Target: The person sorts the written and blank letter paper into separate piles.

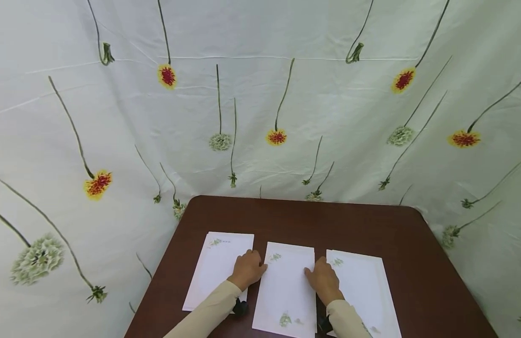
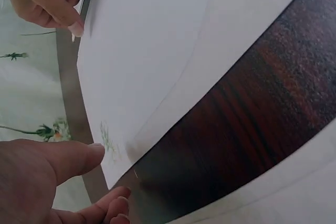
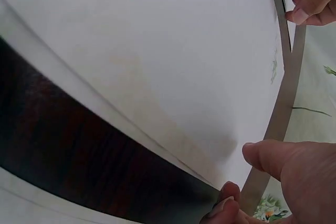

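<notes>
Three white stationery sheets, printed with small green flowers, lie side by side on a dark brown table. The middle sheet (image 1: 284,286) is between my two hands. My left hand (image 1: 247,269) is at its upper left edge, the thumb (image 2: 86,156) over the paper near a corner and the fingers (image 2: 118,203) beside the edge, apart from the thumb. At the opposite edge is my right hand (image 1: 324,282), its thumb (image 3: 265,156) and fingers (image 3: 226,211) likewise apart. The left sheet (image 1: 220,267) and right sheet (image 1: 363,291) lie partly beneath the hands.
The brown table (image 1: 302,220) has rounded far corners. Behind it hangs a pale curtain (image 1: 260,103) printed with flowers. Offset edges show more paper under the top sheets. A small dark object is at each wrist.
</notes>
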Demonstrator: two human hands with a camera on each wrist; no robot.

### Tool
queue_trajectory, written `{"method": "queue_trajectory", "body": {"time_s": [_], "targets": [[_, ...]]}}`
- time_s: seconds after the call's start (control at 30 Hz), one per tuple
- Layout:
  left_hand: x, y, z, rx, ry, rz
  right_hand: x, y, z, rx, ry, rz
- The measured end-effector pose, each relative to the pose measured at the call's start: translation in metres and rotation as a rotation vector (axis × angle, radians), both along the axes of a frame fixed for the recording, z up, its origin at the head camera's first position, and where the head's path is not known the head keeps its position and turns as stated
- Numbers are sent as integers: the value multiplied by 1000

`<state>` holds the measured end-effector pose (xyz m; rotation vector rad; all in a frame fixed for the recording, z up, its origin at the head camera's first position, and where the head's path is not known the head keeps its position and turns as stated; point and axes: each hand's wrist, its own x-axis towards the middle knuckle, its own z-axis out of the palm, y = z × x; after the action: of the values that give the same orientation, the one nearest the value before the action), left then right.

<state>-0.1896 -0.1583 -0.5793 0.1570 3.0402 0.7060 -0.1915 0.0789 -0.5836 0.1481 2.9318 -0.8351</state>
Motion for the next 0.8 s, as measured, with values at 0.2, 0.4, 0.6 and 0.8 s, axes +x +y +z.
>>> {"method": "queue_trajectory", "body": {"time_s": [0.2,0.4,0.6,0.8], "targets": [[2,10,-1,-72,-30,58,7,-6,-3,46,29,10],[3,16,-3,-64,-49,66,12,-11,-5,100,38,-16],[3,18,-3,-43,-91,91,10,-15,-4,45,-18,-60],[4,17,-6,-4,-104,117,6,-13,-6,-57,-79,-82]]}}
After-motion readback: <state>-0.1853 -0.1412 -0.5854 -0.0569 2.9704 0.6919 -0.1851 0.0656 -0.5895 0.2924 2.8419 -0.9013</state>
